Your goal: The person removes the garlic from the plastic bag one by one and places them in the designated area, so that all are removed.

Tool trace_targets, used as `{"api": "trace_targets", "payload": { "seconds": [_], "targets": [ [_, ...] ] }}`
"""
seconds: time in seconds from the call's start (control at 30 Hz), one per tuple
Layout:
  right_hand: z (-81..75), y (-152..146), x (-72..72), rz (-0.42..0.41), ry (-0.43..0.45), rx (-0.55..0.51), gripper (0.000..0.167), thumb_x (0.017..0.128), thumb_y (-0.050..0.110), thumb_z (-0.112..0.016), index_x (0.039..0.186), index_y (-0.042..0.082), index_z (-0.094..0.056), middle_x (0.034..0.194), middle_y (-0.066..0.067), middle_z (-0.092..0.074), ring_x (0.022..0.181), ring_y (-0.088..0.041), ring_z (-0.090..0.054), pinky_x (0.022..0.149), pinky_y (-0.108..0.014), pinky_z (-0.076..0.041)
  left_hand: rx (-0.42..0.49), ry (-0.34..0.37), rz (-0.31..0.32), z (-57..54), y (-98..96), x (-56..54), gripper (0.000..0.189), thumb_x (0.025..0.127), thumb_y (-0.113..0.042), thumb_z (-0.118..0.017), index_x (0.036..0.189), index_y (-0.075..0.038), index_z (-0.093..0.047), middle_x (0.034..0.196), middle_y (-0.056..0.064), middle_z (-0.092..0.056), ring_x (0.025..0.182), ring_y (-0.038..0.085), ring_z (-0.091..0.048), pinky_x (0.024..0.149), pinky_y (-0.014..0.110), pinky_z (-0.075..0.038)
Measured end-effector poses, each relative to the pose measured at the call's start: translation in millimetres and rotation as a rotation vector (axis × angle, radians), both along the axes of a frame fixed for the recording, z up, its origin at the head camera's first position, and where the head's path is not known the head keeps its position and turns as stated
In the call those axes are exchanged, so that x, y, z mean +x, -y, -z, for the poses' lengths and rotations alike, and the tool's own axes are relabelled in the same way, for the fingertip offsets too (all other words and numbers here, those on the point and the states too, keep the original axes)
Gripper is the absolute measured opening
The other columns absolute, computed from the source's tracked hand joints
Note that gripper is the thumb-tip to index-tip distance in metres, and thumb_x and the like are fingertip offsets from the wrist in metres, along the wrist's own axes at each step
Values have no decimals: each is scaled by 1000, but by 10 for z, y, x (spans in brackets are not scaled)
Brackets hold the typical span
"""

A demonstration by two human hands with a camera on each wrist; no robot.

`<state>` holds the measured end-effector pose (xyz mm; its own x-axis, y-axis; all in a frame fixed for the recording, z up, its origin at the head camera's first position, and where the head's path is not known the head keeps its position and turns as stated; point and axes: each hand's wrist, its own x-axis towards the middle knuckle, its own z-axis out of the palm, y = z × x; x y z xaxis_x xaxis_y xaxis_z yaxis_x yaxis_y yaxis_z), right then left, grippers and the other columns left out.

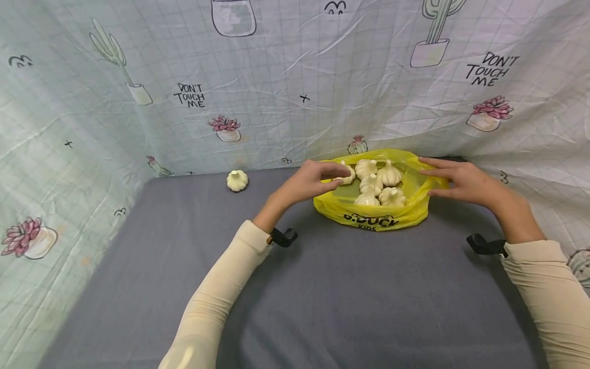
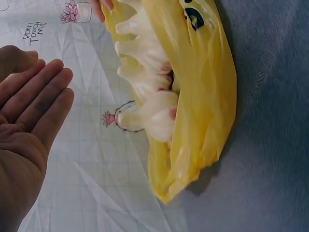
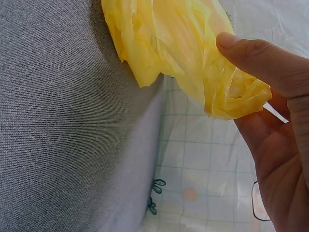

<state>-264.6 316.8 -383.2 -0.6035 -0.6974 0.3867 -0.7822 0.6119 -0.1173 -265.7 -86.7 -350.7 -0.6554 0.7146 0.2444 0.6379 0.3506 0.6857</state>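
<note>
A yellow plastic bag with dark printing lies with its mouth spread wide, holding several white garlic bulbs. At the bag's left end hovers my left hand; its palm faces the bulbs in the left wrist view, and nothing is held in it. My right hand grips the bag's right end, with the thumb on one side of the crumpled plastic and fingers on the other. One more garlic bulb sits apart on the table, left of the left hand.
Grey cloth covers the table. A pale curtain printed with cactus pots and lettering hangs behind the back edge and along the sides. Black straps circle both wrists.
</note>
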Motion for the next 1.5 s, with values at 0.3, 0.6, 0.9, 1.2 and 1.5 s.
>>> {"api": "trace_targets", "payload": {
  "seconds": [0.3, 0.6, 0.9, 1.2, 1.5],
  "targets": [
    [-40, 16, 4, 19, 22, 4, 58, 70, 10, -91, 125, 1, -72, 145, -16, -57, 64, 2, -41, 60, -28, -41, -50, 1, -58, 99, -139, 27, 26, 102, -8, -62, 126, -7, -70, 122, 5, -72, 110, 11, -68, 92, 20, -53],
    [-17, 6, 32, 18, 20, -8, 58, 70, 9, -91, 125, 1, -72, 147, -14, -56, 65, 2, -42, 62, -27, -41, -104, 102, -156, 245, -326, 38, 30, 104, -10, -58, 132, -3, -65, 129, 13, -68, 115, 18, -67, 93, 23, -54],
    [-19, -7, 60, 46, 49, 4, 55, 75, 12, -89, 127, 2, -71, 146, -16, -56, 64, 1, -42, 59, -28, -41, -80, 190, -196, 271, -476, -17, 32, 102, -11, -63, 132, -1, -66, 128, 10, -69, 114, 18, -67, 90, 22, -55],
    [-43, -32, 71, 76, 54, 12, 54, 75, 10, -88, 126, 1, -72, 144, -19, -57, 63, -2, -44, 60, -29, -42, 55, 360, -206, 480, -574, -125, 30, 99, -10, -68, 128, -1, -68, 123, 12, -71, 111, 19, -69, 86, 22, -56],
    [-5, -94, 32, 61, 71, -23, 54, 73, 11, -89, 125, 4, -73, 147, -7, -57, 62, 3, -40, 56, -25, -38, 124, 448, -208, 553, -609, -180, 28, 98, -12, -70, 124, -2, -71, 117, 12, -74, 104, 16, -71, 88, 32, -58]
  ]
}}
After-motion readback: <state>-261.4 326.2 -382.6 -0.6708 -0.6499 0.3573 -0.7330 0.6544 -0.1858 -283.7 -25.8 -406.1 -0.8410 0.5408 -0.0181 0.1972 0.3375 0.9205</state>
